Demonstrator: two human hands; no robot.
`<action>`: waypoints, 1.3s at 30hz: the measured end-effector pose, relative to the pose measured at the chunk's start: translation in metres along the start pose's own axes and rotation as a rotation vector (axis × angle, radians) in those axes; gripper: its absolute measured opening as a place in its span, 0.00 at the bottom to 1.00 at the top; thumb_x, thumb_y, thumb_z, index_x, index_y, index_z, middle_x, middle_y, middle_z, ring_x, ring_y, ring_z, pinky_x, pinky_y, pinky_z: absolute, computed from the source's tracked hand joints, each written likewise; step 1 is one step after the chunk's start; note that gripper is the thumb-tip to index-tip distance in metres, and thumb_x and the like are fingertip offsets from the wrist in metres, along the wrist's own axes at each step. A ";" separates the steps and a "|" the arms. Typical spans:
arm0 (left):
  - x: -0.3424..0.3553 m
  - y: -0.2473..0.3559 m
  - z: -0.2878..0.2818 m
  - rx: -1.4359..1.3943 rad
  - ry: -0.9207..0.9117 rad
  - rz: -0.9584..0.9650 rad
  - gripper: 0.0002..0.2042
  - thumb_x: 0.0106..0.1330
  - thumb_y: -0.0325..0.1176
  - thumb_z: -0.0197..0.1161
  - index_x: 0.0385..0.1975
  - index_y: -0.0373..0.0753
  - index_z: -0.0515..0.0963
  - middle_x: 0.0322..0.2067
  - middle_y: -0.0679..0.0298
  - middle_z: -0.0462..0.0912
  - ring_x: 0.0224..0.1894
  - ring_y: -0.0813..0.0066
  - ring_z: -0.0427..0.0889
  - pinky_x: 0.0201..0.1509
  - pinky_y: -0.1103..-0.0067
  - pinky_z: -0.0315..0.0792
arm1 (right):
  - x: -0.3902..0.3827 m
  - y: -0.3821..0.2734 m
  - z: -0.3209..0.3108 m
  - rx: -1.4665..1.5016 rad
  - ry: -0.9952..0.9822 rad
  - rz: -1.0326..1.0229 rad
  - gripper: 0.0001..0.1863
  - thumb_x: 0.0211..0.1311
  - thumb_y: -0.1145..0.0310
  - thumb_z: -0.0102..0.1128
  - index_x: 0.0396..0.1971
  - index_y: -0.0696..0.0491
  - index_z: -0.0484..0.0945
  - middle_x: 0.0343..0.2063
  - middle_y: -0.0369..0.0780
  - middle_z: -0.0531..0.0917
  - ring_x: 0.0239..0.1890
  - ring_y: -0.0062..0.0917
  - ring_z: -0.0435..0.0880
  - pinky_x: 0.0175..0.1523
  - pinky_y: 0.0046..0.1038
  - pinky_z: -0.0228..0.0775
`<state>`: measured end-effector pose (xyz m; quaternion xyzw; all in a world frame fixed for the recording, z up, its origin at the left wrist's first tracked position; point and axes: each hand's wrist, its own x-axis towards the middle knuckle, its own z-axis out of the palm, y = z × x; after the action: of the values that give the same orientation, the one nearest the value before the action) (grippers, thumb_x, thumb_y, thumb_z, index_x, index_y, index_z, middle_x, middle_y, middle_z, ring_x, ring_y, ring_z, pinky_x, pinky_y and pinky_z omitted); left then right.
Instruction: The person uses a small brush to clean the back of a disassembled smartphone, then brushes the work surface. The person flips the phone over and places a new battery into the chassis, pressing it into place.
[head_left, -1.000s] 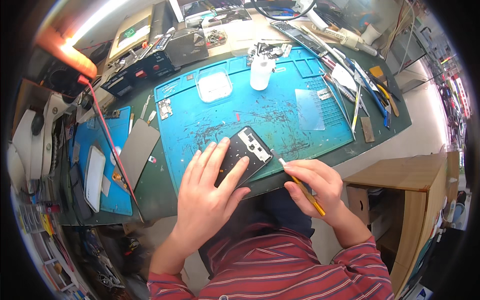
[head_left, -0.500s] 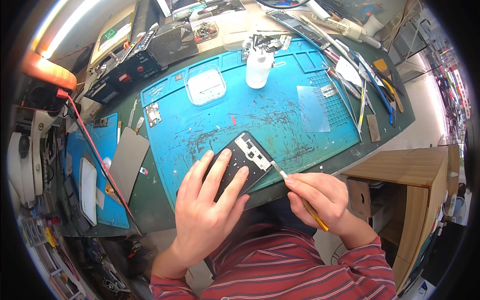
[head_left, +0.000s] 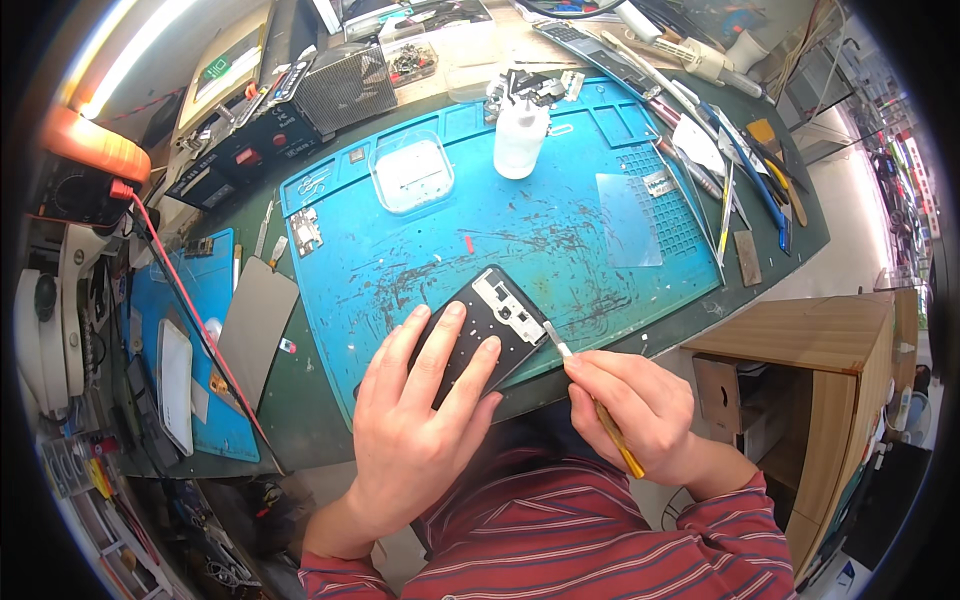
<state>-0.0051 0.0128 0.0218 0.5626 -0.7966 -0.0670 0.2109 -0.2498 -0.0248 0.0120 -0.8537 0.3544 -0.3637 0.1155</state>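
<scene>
A black phone body with a pale metal plate at its far end lies tilted on the blue work mat. My left hand rests over its near left part, fingers spread and lying flat on it, thumb by the near edge. In my right hand, pinched between thumb and fingers, is a slim craft knife with a yellow handle and a flat metal tip. That tip is at the phone's right corner, beside the end of the plate; whether it touches cannot be made out.
Beyond the phone stand a white bottle and a clear plastic box. A translucent sheet lies at the right, near several hand tools. Left are a grey panel, a red cable and an orange meter.
My right hand has shifted slightly left, and the knife's handle end has swung toward me and left. The tip stays at the phone's corner. My left hand and the phone keep their place.
</scene>
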 end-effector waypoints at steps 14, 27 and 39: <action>-0.001 0.000 0.001 -0.010 0.010 -0.012 0.26 0.57 0.32 0.80 0.59 0.45 0.88 0.69 0.53 0.80 0.69 0.46 0.78 0.68 0.56 0.75 | -0.012 -0.001 -0.006 -0.015 -0.001 -0.020 0.17 0.55 0.81 0.77 0.46 0.61 0.89 0.40 0.45 0.92 0.38 0.33 0.94 0.45 0.31 0.91; -0.004 0.012 0.001 0.031 0.022 -0.032 0.27 0.56 0.31 0.80 0.60 0.44 0.87 0.69 0.50 0.79 0.68 0.45 0.77 0.66 0.55 0.72 | -0.011 -0.003 -0.002 -0.031 -0.002 0.010 0.18 0.55 0.79 0.78 0.47 0.61 0.89 0.41 0.45 0.92 0.38 0.35 0.94 0.45 0.32 0.90; -0.003 0.012 0.002 0.052 0.039 -0.019 0.28 0.54 0.29 0.80 0.59 0.44 0.88 0.69 0.49 0.80 0.68 0.46 0.78 0.66 0.56 0.73 | -0.005 -0.008 0.004 -0.008 0.013 0.068 0.19 0.54 0.81 0.78 0.48 0.61 0.88 0.40 0.44 0.91 0.38 0.35 0.93 0.41 0.31 0.88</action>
<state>-0.0160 0.0195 0.0233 0.5766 -0.7884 -0.0372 0.2111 -0.2450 -0.0159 0.0108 -0.8394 0.3852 -0.3635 0.1221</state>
